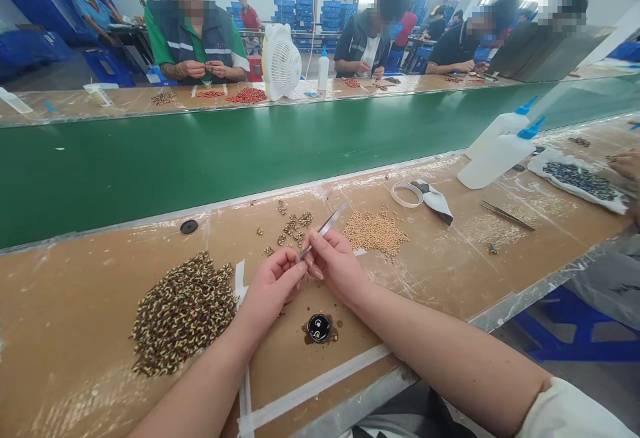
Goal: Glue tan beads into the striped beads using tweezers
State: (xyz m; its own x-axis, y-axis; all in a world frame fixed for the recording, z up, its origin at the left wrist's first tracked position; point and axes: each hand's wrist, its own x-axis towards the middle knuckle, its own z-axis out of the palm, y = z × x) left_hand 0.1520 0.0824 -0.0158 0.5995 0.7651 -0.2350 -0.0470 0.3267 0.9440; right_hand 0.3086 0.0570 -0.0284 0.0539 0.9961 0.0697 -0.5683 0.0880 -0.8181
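My right hand (336, 263) is closed around a pair of metal tweezers (331, 219), their one end angled up and away and the other down toward my left fingertips. My left hand (274, 285) is pinched at the tweezers' lower end; whatever small thing it holds is hidden by the fingers. Below both hands sits a small round dish of dark liquid (319, 328) with brown spots around it. Just beyond my hands lie loose small patterned pieces (293, 226) and a pile of tan beads (376, 233). A large heap of dark, yellow and red pieces (185, 315) is left of my left forearm.
Beyond the table runs a green conveyor belt (210, 165), with co-workers seated across it. To the right are a tape roll (407, 195), two blue-tipped bottles (495, 161), another pair of tweezers (507, 215) and a cloth with dark pieces (580, 181). A black lid (189, 227) lies at left.
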